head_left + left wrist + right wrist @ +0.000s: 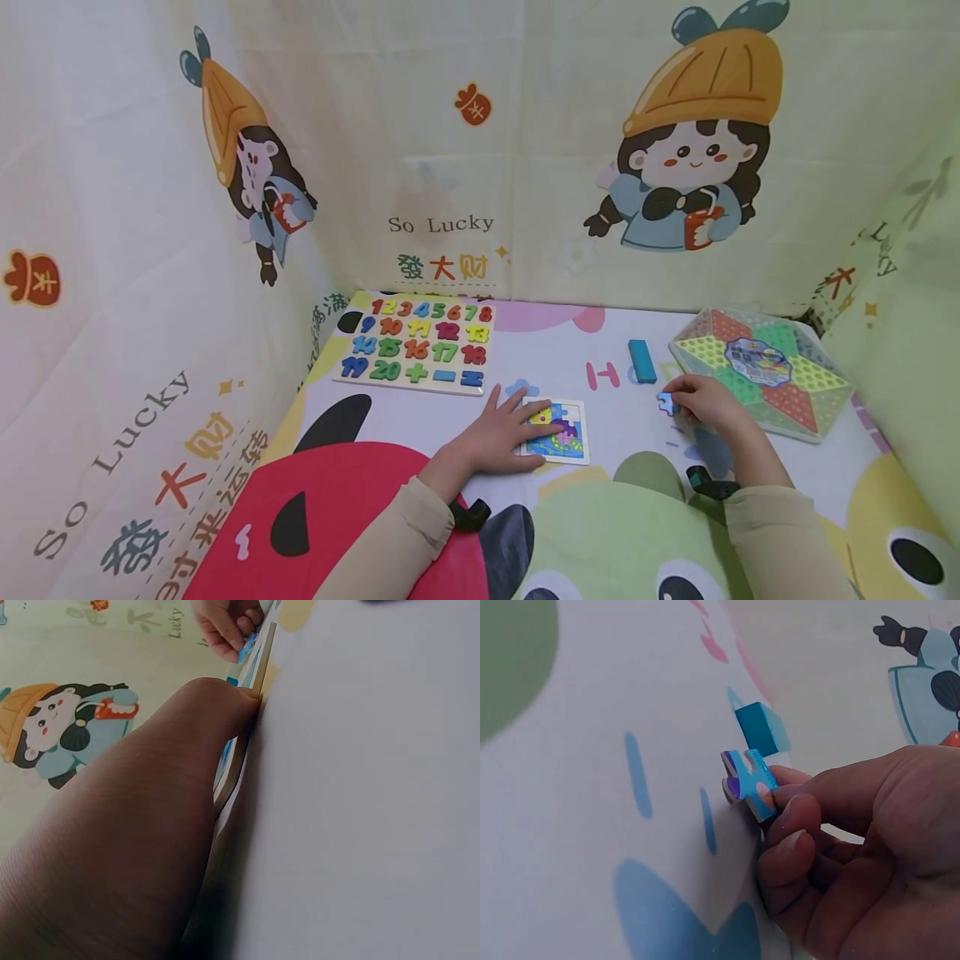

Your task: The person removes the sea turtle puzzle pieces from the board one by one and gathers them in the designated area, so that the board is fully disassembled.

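Observation:
A small framed jigsaw puzzle (577,451) lies on the table, with my left hand (501,433) resting over its left side, fingers spread. In the left wrist view, my left hand (142,795) touches the edge of the puzzle's frame (264,664). My right hand (705,402) pinches a blue jigsaw piece (665,403) to the right of the puzzle. The right wrist view shows the piece (750,784), blue with purple parts, between the thumb and fingers of my right hand (855,855), close above the table.
A teal block (642,361) lies beyond my right hand. The number board (411,386) is at the back left. At the right, a clear hexagonal box (761,372) with coloured triangles stands near my right forearm. Printed cloth hangs behind and at both sides.

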A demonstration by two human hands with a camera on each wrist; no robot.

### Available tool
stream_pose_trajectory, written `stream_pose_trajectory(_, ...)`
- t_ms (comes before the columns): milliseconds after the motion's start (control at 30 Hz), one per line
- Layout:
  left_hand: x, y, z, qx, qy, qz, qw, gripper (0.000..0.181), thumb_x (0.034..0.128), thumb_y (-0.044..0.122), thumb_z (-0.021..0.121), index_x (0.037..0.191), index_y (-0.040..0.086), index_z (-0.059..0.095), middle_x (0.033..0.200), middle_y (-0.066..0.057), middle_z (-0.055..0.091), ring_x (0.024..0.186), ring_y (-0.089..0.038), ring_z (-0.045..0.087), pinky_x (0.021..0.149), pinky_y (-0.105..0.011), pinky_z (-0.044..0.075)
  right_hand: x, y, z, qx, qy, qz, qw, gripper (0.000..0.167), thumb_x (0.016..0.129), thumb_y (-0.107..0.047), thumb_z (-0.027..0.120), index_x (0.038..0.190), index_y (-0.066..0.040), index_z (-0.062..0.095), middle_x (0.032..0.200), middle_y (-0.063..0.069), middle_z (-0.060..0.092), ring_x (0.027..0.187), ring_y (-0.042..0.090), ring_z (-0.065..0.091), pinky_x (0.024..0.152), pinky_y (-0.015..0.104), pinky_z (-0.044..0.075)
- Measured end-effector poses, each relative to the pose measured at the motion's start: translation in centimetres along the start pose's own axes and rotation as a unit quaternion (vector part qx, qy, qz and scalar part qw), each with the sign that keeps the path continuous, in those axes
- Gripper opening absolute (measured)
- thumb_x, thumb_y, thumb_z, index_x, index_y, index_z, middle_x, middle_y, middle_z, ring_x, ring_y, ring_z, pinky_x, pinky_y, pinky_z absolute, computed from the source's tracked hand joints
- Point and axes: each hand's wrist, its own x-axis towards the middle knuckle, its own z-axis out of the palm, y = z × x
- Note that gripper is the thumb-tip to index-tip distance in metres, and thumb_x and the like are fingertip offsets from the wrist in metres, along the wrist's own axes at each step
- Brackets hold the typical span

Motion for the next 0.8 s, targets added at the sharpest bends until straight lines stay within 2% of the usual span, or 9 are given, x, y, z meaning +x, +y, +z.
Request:
stream_pose_trajectory(533, -0.09, -0.04, -0.07, -0.018, 0.012, -0.004, 0.9998, 0.063, 0.0894, 0.073, 0.044, 0.147, 0.059, 0.023, 0.163, 0.006, 0.025, 0.154, -0.029, 0.014, 0.118, -0.069, 0.004, 0.40, 0.38, 0.19, -0.035, 0.018, -0.001, 0.9992, 0.026, 0.101, -0.013, 0.050, 0.121, 0.002, 0.058, 0.089, 0.008, 0.062, 0.074, 0.020, 0.056, 0.064, 0.030, 0.048)
stream_pose_trajectory(800, -0.12, -0.26, -0.09, -0.030, 0.021, -0.004, 0.9993, 0.064, 0.0872, 0.076, 0.046, 0.146, 0.059, 0.027, 0.159, 0.006, 0.030, 0.154, -0.027, 0.014, 0.119, -0.068, 0.003, 0.53, 0.33, 0.39, -0.039, 0.025, 0.008, 0.9989, 0.026, 0.101, -0.014, 0.049, 0.122, 0.000, 0.057, 0.089, 0.009, 0.062, 0.075, 0.020, 0.057, 0.065, 0.030, 0.049)
